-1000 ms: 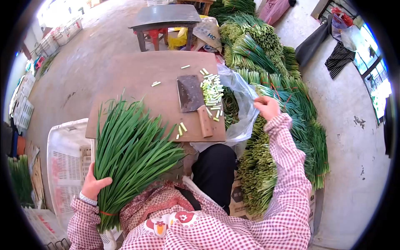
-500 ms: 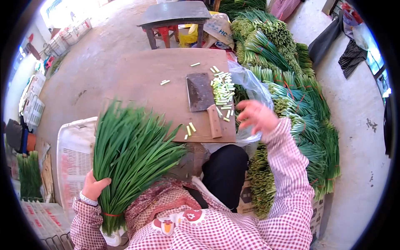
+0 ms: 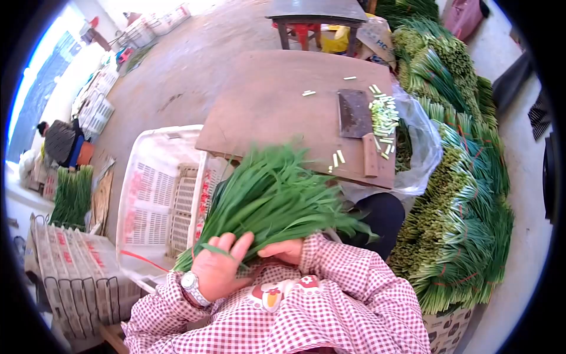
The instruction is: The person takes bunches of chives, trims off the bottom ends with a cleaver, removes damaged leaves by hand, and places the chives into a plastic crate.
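Note:
A loose-leaved bunch of long green stalks (image 3: pixel 271 197) lies across my lap, leaves pointing up and right. My left hand (image 3: pixel 218 268), with a watch on its wrist, is wrapped over the lower part of the bunch. My right hand (image 3: pixel 286 251) is closed against the bunch's near side, its fingers partly hidden by leaves. On the wooden board (image 3: pixel 265 100), a cleaver (image 3: pixel 355 115) lies flat, its wooden handle toward me. Cut pale stem pieces (image 3: pixel 384 115) are scattered beside its blade.
An open white plastic crate (image 3: pixel 150 206) stands left of the board. Tied green bundles (image 3: pixel 466 206) are piled along the right, next to clear plastic (image 3: pixel 424 147). A small table (image 3: pixel 318 10) with a red stool is beyond. At the far left a person (image 3: pixel 59 141) bends over.
The view has turned left. The bunch has moved right across my lap and tilted over. My right hand has come down from beside the board to the bunch. The crate shows more fully.

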Tool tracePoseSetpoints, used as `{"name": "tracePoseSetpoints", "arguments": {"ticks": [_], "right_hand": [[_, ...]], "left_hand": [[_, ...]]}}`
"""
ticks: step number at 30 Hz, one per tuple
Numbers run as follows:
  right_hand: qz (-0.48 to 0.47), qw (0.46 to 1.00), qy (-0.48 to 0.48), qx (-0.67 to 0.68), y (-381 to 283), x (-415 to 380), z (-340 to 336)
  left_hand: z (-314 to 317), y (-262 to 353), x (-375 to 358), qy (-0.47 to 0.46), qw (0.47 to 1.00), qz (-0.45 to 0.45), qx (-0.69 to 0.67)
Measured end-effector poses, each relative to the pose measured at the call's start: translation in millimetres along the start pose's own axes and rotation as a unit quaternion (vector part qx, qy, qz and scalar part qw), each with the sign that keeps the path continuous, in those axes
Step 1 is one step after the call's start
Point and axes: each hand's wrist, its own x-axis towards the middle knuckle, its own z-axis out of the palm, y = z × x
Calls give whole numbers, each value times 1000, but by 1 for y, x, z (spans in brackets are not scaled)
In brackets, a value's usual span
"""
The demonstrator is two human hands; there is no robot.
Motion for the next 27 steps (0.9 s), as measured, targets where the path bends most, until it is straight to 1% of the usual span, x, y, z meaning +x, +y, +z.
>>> {"name": "tracePoseSetpoints", "arguments": {"ticks": [1,2,3,5,6,7,8,9,10,11,13,14,15,16,17,18,19,20,21,22,23,24,25,26,27], "right_hand": [[-2,1000,1,8,-3,-3,-2],[0,1000,-9,2,-7,-3,-7],[9,998,10,55,-16,-4,-3],[-71,994,23,76,-30,-2,-8],[-72,994,19,78,-32,-2,-11],[-96,993,27,56,-34,-2,-15],[-120,991,37,34,-36,-3,-18],[-121,991,35,37,-38,-5,-20],[-123,992,24,34,-38,-8,-21],[-124,992,14,28,-40,-9,-21],[-128,991,-5,38,-38,-12,-24],[-154,988,-19,-4,-35,-14,-30],[-182,982,-34,-47,-34,-15,-33],[-175,984,-1,-21,-35,-19,-25],[-175,984,-4,-18,-31,-18,-34],[-152,988,4,-39,-26,-14,-49],[-130,990,10,-60,-28,-10,-48],[-76,994,78,-21,-29,-8,-43],[-78,994,74,-19,-38,-4,-25],[-112,988,109,0,-49,-1,-4],[-144,979,146,19,-56,6,7],[-175,974,144,19,-59,16,9],[-174,974,143,19,-60,22,7],[-179,970,164,9,-61,28,4],[-184,966,184,0,-59,33,0]], "left_hand": [[3,0,-5,-5,999,39,5],[-5,-1,-6,-1,998,58,2],[-15,-6,-5,0,999,54,4],[-38,-19,0,-137,974,155,-89],[-49,-19,4,-168,974,108,-104],[-51,-22,10,-170,975,106,-100],[-49,-27,18,-103,987,43,-112],[-42,-33,27,-36,991,-21,-126],[-30,-41,41,65,993,1,-94],[-12,-53,57,168,983,26,-63],[28,-86,81,84,969,14,-234],[22,-82,82,56,956,-5,-287],[21,-84,82,55,957,-6,-284],[22,-89,81,54,950,-53,-302],[24,-93,80,55,940,-102,-321],[27,-98,76,125,967,-54,-216],[36,-108,75,126,967,-57,-212],[48,-120,76,118,903,-78,-405],[52,-128,76,105,802,-94,-580],[40,-113,72,99,779,-94,-613],[34,-103,68,99,780,-96,-611],[31,-94,64,113,790,-113,-592],[29,-89,60,127,799,-128,-574],[27,-87,57,140,765,-127,-616],[21,-88,51,142,765,-130,-615]]}}
